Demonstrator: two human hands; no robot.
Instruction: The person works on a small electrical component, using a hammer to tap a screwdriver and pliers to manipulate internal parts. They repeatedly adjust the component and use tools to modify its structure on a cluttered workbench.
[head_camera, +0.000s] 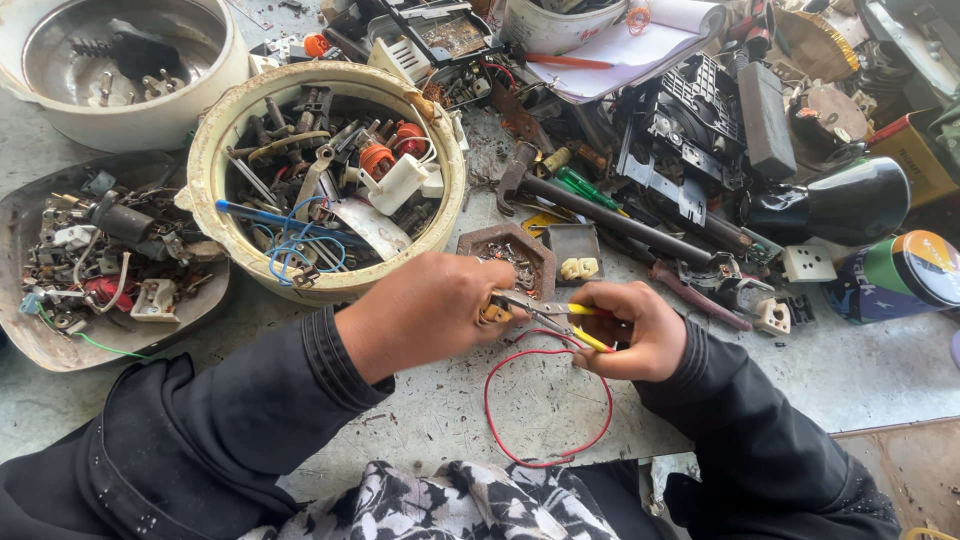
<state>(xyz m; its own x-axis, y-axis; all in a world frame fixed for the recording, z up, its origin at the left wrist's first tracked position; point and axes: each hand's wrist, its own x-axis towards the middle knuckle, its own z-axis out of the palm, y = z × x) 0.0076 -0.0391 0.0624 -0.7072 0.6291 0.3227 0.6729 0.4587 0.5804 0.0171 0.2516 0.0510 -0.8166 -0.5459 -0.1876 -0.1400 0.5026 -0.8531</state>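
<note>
Nearest the camera lay a patterned black-and-white cloth (470, 500) across the lap, with both black sleeves reaching forward over the scratched grey worktop (860, 370). A thin red wire (548, 462) looped on that worktop just in front of the hands, its ends rising toward them. The left hand (430, 310) was closed around a small brass-coloured part (493, 310), pinching it at the fingertips. The right hand (630, 330) was clamped on the yellow handles of a pair of pliers (545, 312), whose metal nose pointed left and met the brass part between the two hands. Just beyond the hands sat a small hexagonal brown tray (470, 245) of tiny hardware and a grey square dish (570, 238) holding two pale connectors. To the left of these stood a round cream bowl (205, 165) crammed with switches, screws, orange knobs and blue wire, and left of that a shallow dark tray (30, 340) of plugs and fittings. To the right a hammer (600, 212) lay beside green-handled screwdrivers, a white socket (808, 263) and a green and orange can (895, 275). Farthest off were a white pot (130, 125), a paper pad (640, 50) and heaped black plastic parts
</note>
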